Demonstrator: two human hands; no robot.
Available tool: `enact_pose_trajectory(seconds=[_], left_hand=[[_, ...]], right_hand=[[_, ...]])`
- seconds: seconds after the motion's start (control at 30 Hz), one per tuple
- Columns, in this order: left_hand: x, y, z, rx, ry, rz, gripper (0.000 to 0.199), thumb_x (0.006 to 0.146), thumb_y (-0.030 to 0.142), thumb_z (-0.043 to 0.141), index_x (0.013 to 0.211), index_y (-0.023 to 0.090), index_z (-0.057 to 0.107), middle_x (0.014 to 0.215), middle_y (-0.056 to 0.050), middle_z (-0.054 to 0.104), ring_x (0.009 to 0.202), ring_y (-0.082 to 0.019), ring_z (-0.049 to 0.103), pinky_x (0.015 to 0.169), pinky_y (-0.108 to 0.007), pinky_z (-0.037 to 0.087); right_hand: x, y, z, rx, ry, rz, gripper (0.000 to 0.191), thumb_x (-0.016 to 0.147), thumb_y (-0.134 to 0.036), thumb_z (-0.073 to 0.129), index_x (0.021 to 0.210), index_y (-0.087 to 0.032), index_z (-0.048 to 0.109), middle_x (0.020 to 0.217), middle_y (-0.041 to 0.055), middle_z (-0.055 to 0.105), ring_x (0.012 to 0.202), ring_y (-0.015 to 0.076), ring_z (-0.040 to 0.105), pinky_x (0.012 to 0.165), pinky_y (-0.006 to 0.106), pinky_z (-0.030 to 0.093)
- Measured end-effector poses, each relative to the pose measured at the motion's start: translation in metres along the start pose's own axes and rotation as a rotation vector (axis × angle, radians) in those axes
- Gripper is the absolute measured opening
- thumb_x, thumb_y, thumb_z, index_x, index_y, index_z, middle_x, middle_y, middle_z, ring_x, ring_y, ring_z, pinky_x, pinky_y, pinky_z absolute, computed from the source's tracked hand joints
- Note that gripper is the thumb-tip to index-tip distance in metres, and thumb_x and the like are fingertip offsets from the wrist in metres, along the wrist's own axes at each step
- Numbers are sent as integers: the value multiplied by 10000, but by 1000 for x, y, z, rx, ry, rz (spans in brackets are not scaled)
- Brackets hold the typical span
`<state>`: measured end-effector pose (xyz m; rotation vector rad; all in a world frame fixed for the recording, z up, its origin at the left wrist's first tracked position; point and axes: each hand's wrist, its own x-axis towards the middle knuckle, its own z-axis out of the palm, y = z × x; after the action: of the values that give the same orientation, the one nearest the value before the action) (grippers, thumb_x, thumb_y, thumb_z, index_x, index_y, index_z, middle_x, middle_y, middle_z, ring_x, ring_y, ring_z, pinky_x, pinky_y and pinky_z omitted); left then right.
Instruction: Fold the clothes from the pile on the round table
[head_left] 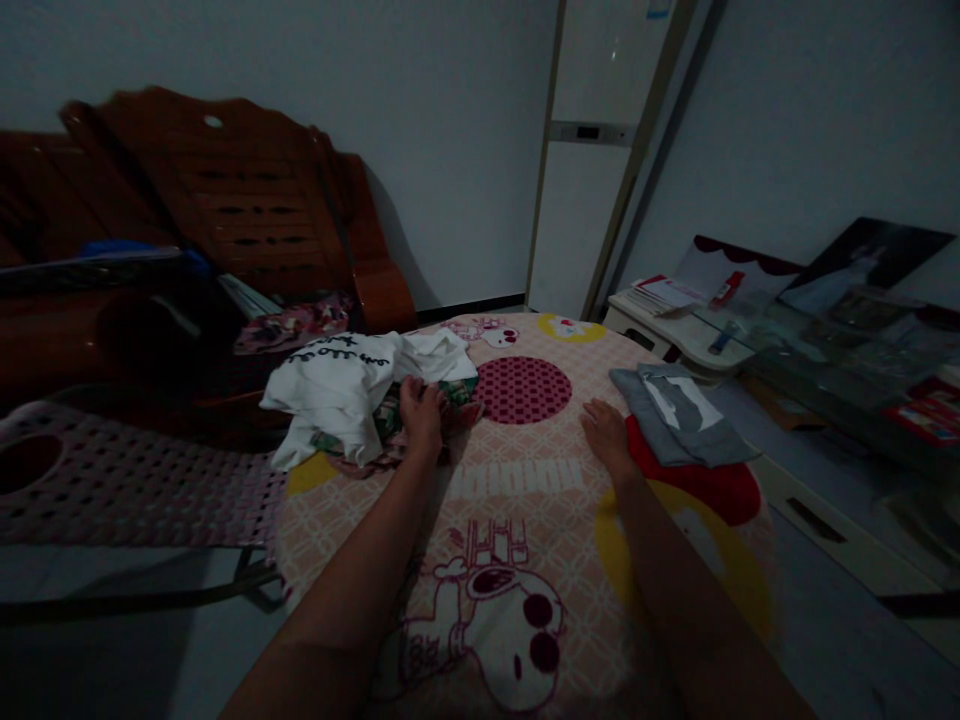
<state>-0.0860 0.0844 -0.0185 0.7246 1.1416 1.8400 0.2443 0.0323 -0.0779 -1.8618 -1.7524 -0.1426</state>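
The left hand seemed to be picking at clothes on the left, grip unclear to me; the right hand was spread. Lifting one needed a good pinch.

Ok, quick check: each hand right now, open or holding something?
Left hand: fingers bent, at the green patterned cloth beside the white shirt; grip cannot be told.
Right hand: open, holding nothing, near the gray garment.
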Motion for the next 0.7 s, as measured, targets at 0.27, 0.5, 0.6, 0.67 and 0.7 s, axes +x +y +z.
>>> enact_pose_trajectory(seconds=[0.27,0.5,0.6,0.67,0.7], left_hand=[[1,37,-1,-346,111,-103,305,992,462,447,1017,182,566,933,-69,688,730,-129,696,733,-277,580],[4,48,-8,-367,176,-220,279,994,357,409,961,172,616,811,-43,708,595,-90,643,596,-190,524],[1,53,-6,-387,210,-241,164,941,190,443,897,173,600,739,-5,687,539,-61,605,563,-151,495],[-1,56,-5,-394,186,-255,104,919,181,497,881,173,593,726,5,680,533,-61,603,552,-150,491],[-1,57,-5,-395,169,-261,90,920,215,524,878,174,593,730,2,683,539,-67,610,549,-156,493]], right_hand=[[1,6,2,94,35,-12,313,874,-213,525,1091,-142,740,1244,165,690,1198,298,605,1069,484,436],[0,5,0,115,52,-18,306,865,-203,521,1055,-128,747,1211,175,703,1173,291,620,1067,470,446],[0,5,-1,121,55,-32,295,864,-194,519,1040,-141,751,1194,160,713,1151,283,634,1060,464,455],[0,5,-2,122,58,-34,286,863,-193,526,1032,-151,753,1188,148,717,1145,278,637,1059,458,457],[0,4,-2,122,57,-33,283,860,-193,530,1031,-153,753,1189,144,718,1146,276,637,1059,456,457]])
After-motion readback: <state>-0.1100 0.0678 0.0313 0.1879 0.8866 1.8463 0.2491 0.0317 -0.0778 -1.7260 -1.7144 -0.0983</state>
